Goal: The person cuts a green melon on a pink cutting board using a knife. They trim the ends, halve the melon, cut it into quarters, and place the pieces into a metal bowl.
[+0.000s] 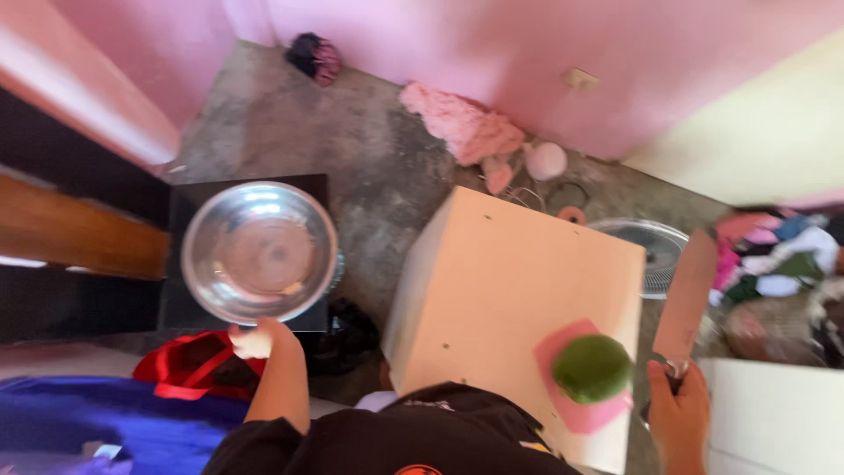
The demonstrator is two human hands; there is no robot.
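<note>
one steel bowl (259, 252), round and shallow, sitting on a dark square stand (180, 308) at the left, open side up. directly ahead of the left hand (255, 339), rim touching or nearly touching the fingers; hand curled at the near edge of the bowl, grip too blurred to tell whether closed on the rim or only resting against it. no long axis on the bowl, being round; left hand plainly the nearer of the two, right hand well apart across the pale tabletop (519, 290).

one right hand (679, 406) at the lower right, closed around the handle of one broad knife (686, 295), blade running up and away from the hand, tilted slightly rightward, long axis near vertical in the view. just left of that hand, one green round thing (592, 368), likely a fruit or vegetable, lying on one pink board (563, 352) at the near right corner of the tabletop, close to the knife but apart from it.

further out: bare concrete floor (352, 149), one pink cloth heap (462, 123) by the pink wall, one fan grille (655, 251) beyond the tabletop, a red bag (189, 369) under the left forearm, blue fabric (97, 422) at lower left, a jumble of clothes (778, 255) at far right.
</note>
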